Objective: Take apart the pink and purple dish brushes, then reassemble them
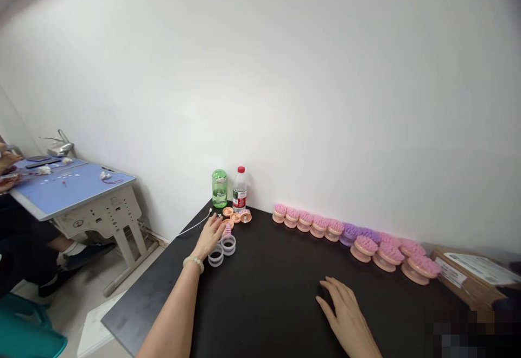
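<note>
My left hand (209,234) reaches over the left part of the black table, its fingertips beside a small group of orange round parts (235,217); whether it touches one is hard to tell. Just right of its wrist lie translucent rings (215,256). A pink-bristled piece (227,230) is by its fingers. My right hand (344,312) rests over the table near the front, fingers apart, holding nothing. Along the wall stands a row of round brushes with pink bristles (319,226), with purple ones (349,234) among them.
A green bottle (219,190) and a red-capped bottle (240,191) stand at the back corner of the black table (268,293). A white cable (191,228) lies at the left edge. A cardboard box (472,276) is at right. Another person's hands (7,160) are at a blue desk (69,187).
</note>
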Motion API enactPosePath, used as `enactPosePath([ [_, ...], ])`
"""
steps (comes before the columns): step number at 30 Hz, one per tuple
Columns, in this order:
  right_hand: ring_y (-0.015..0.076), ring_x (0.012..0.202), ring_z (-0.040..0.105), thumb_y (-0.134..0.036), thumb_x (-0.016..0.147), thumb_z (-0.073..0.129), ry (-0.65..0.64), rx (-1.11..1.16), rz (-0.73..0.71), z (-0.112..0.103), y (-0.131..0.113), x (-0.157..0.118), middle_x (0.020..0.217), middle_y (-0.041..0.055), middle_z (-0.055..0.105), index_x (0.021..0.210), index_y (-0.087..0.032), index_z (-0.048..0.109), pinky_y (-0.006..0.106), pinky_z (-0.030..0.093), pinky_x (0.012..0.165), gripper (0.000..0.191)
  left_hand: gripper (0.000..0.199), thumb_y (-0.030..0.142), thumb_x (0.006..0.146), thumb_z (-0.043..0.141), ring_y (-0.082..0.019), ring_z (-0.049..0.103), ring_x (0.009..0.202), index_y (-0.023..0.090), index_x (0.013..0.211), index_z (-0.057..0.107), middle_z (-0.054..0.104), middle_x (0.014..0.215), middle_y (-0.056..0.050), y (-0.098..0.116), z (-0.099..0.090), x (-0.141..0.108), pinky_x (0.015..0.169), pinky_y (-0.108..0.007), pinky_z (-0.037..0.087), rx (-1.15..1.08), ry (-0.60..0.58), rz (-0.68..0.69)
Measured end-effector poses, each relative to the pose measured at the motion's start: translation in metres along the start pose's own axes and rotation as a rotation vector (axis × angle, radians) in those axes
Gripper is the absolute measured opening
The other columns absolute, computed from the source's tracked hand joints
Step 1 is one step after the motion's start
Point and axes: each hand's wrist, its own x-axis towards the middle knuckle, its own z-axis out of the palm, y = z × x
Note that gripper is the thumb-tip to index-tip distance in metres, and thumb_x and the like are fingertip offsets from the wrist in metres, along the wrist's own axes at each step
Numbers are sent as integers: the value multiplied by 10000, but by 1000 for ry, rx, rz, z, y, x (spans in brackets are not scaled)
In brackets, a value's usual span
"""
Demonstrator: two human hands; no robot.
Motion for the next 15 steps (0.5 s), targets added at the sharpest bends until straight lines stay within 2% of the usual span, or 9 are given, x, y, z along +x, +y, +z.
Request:
enactPosePath([
  [5,356,1126,616,-534,963,396,-7,9,10,-3,-2,1,1146,158,681,1070,-205,663,517,557,894,438,515,483,979,401,-224,411,1414,206,1393,532,477,1508,-99,25,18,-9,1162,-370,347,-66,-110,127],
  [8,351,1136,611,-536,968,396,-14,13,16,-5,-5,1,1159,156,677,1077,-205,664,511,557,901,440,485,441,998,353,-224,472,1364,191,1363,553,537,1444,-109,34,16,-13,1147,-378,369,-73,-81,137],
  [11,350,1137,610,-527,974,393,-10,20,18,-8,-9,2,1156,162,677,1076,-199,666,511,563,891,438,480,395,1012,286,-248,576,1240,141,1266,606,622,1299,-145,41,11,-19,1082,-410,437,-54,-25,113],
  [15,348,1150,603,-485,974,414,-20,40,33,-13,-15,4,1158,160,674,1072,-206,669,515,557,911,391,380,367,955,442,-254,621,1146,150,1210,622,628,1249,-136,55,9,-22,987,-395,503,4,-32,147],
])
